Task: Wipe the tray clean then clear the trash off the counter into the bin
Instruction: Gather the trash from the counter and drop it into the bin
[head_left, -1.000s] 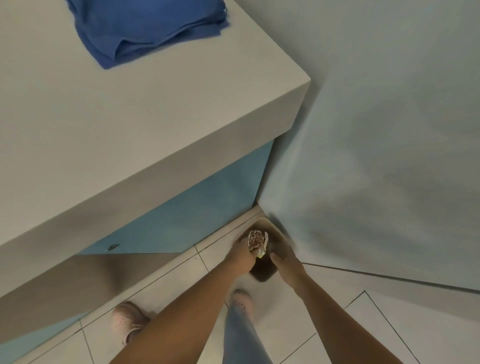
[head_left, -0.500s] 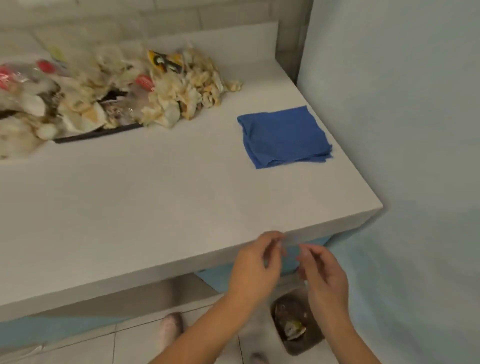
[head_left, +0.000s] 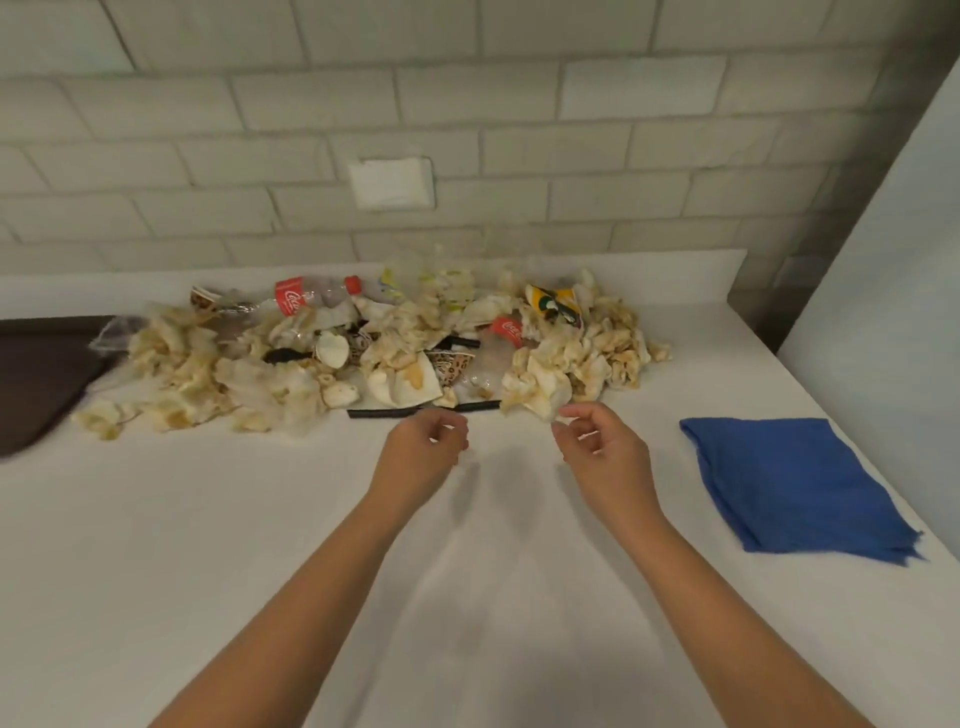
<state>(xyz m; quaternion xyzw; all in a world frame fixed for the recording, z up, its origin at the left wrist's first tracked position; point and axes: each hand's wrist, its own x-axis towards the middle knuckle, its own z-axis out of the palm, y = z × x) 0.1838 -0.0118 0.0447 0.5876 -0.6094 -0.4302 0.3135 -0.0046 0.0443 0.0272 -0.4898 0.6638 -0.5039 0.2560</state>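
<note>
A heap of trash (head_left: 374, 348) lies along the back of the white counter (head_left: 260, 545): stained crumpled napkins, plastic cola bottles (head_left: 311, 293), paper cups and wrappers. It covers a black tray, of which only the front rim (head_left: 384, 413) shows. My left hand (head_left: 421, 457) hovers over the counter just in front of that rim, fingers loosely curled, holding nothing. My right hand (head_left: 602, 452) hovers beside it with fingers apart, its fingertips close to a crumpled napkin (head_left: 535, 389) at the heap's near edge. A folded blue cloth (head_left: 789, 488) lies to the right. The bin is out of view.
A dark brown tray (head_left: 36, 379) sits at the counter's left edge. A grey brick wall with a white plate (head_left: 392, 183) stands behind the counter. A pale blue wall (head_left: 893, 270) bounds the right side.
A second ago both hands were down at the floor bin, with trash in the left hand. They rose past the counter edge and now hover empty in front of the trash heap.
</note>
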